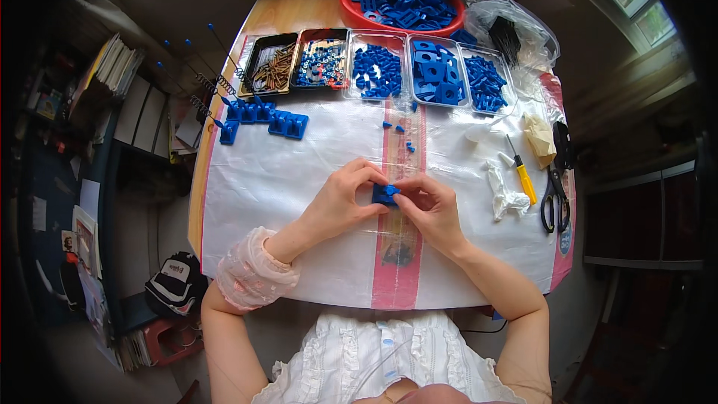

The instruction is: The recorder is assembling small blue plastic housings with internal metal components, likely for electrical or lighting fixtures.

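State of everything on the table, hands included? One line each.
Left hand, pinching blue part
Right hand, pinching blue part
Blue part, held in both hands
Red basin, heaped with blue pieces
Five trays, uncovered, stocked
Coil springs, leaning
Screwdriver, lying down
Scissors, lying down, blades unclear

Short line of lettering [173, 265] across the front of a black-and-white backpack [176, 283], lower left, beside the desk [288, 1]. Reddish print [407, 135] along the middle stripe of the white plastic sheet [299, 157] over the desk, too blurred to read. Round blue emblem [565, 241] near the sheet's right edge, too small to make out.
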Motion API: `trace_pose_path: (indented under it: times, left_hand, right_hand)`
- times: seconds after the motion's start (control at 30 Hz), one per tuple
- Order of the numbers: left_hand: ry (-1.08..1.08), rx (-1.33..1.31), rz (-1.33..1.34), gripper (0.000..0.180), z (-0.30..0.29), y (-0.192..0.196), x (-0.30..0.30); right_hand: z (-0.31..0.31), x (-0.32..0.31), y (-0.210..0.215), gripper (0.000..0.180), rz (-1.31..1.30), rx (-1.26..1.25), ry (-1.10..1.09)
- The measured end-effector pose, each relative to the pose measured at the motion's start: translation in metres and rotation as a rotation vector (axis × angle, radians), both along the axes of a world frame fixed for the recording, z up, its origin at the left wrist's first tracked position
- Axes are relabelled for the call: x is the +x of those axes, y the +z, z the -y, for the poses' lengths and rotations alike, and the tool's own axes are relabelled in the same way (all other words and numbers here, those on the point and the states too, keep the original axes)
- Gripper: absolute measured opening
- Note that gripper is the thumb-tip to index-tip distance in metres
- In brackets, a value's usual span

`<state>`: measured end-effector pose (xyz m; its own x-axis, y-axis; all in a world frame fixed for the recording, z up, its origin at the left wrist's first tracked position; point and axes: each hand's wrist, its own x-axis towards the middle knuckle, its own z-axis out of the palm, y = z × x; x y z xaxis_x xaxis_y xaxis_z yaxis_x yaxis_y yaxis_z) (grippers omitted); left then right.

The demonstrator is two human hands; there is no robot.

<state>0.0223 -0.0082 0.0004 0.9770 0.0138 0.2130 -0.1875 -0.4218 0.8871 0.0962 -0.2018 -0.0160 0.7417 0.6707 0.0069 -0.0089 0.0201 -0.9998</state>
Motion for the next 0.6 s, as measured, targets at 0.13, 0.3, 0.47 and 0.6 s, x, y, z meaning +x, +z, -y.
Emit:
trace_pose_path:
  times: [0.13, 0.3, 0.47, 0.6]
  left_hand:
    - [-0.011, -0.023, -0.03, 0.028, -0.002, -0.002, -0.001]
    - [0.013, -0.021, -0.059, 0.027, -0.002, -0.003, -0.002]
    - [0.068, 0.067, 0.014, 0.027, 0.004, -0.009, -0.002]
    - [0.104, 0.047, 0.094, 0.028, 0.008, -0.006, -0.002]
  right_hand:
    - [-0.005, -0.001, -0.003, 0.015, 0.051, 0.073, -0.025]
    - [-0.006, -0.001, -0.006, 0.013, 0.103, 0.046, -0.019]
    - [-0.007, -0.002, -0.008, 0.014, 0.157, 0.008, -0.019]
    - [-0.007, -0.004, -0.005, 0.014, 0.162, 0.066, -0.052]
